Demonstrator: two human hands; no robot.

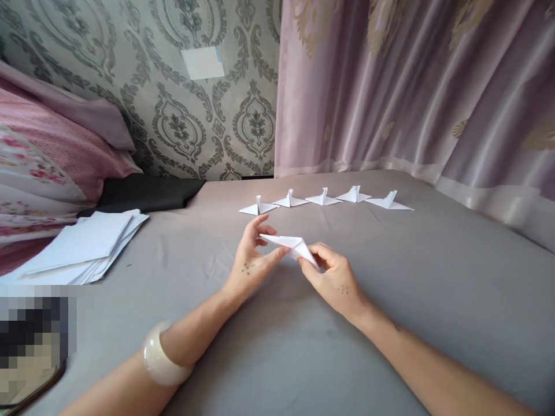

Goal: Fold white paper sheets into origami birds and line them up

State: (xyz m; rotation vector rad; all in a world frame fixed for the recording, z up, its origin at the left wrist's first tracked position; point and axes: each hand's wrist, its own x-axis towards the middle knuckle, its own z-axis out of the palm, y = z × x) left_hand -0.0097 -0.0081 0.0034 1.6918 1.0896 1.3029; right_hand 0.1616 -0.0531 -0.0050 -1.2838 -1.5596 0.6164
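Between my two hands is a folded piece of white paper (288,242), long and pointed, bent near its middle and raised above the grey sheet. My left hand (254,260) grips its left part, thumb pressed on the near side and the other fingers partly spread behind. At the lower right end, my right hand (332,274) pinches the paper between thumb and fingers. Beyond the hands stands a row of several folded white paper birds (324,199), wings spread and necks upright.
A stack of white paper sheets (82,242) lies at the left, beside a black flat item (147,193). A pixelated dark-framed object (32,346) is at the lower left. Pink curtains (355,86) hang behind the grey sheet (433,300).
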